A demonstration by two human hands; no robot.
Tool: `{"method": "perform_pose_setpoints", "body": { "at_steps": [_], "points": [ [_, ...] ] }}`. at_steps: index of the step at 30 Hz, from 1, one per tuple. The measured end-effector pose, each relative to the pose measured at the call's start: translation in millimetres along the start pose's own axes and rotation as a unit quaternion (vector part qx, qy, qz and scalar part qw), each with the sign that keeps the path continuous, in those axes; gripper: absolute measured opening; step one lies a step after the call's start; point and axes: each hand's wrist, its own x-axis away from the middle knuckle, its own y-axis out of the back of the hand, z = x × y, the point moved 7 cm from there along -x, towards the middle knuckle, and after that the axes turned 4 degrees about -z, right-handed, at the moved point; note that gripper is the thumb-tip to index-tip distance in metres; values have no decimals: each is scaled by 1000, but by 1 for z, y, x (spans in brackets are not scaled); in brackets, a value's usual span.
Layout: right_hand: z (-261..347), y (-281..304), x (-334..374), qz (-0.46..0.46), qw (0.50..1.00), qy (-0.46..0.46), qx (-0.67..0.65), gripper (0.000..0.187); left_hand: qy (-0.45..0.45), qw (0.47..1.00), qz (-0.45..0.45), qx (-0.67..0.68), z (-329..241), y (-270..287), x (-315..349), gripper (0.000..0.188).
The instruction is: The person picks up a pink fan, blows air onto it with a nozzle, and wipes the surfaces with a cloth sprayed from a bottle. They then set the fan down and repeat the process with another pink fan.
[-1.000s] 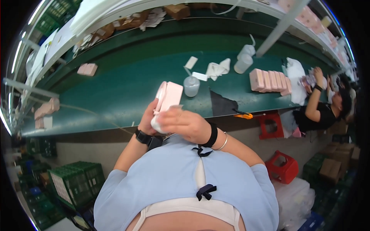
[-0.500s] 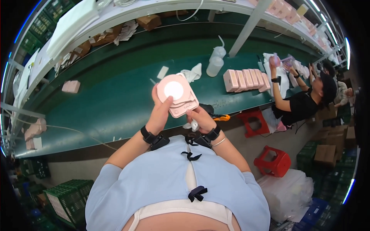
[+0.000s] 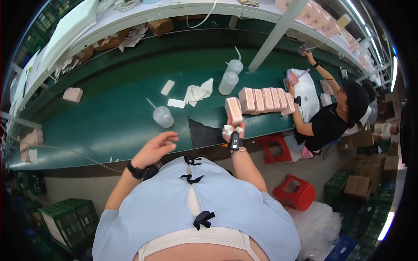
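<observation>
My right hand (image 3: 236, 129) grips the lower end of a pink rounded-box device (image 3: 234, 110), which stands beside the left end of a row of similar pink devices (image 3: 260, 100). A bunched white cloth (image 3: 227, 130) shows in the same hand. Empty, with its fingers apart, my left hand (image 3: 154, 148) hovers at the bench's front edge. Just beyond it sits a clear squeeze bottle (image 3: 163, 117) with a bent spout. A black mat (image 3: 202, 132) lies between my hands.
Two small white blocks (image 3: 176, 103) and a crumpled white rag (image 3: 199, 92) lie on the green bench (image 3: 117, 113). More squeeze bottles (image 3: 228, 82) stand by a shelf post (image 3: 276, 37). A co-worker (image 3: 333, 106) is at the right; red stools (image 3: 294, 192) stand on the floor.
The pink device moved from both hands to the right, beside the row, now held only by my right hand. My left hand let go and moved down left, revealing the squeeze bottle and black mat.
</observation>
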Motion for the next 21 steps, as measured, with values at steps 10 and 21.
{"method": "perform_pose_setpoints", "body": {
  "at_steps": [10, 21],
  "points": [
    [46, -10, -40, 44, 964, 131, 226, 55, 92, 956, -250, 127, 44, 85, 82, 38],
    [-57, 44, 64, -93, 988, -44, 114, 66, 128, 929, -324, -128, 39, 349, 99, 62]
  ]
}}
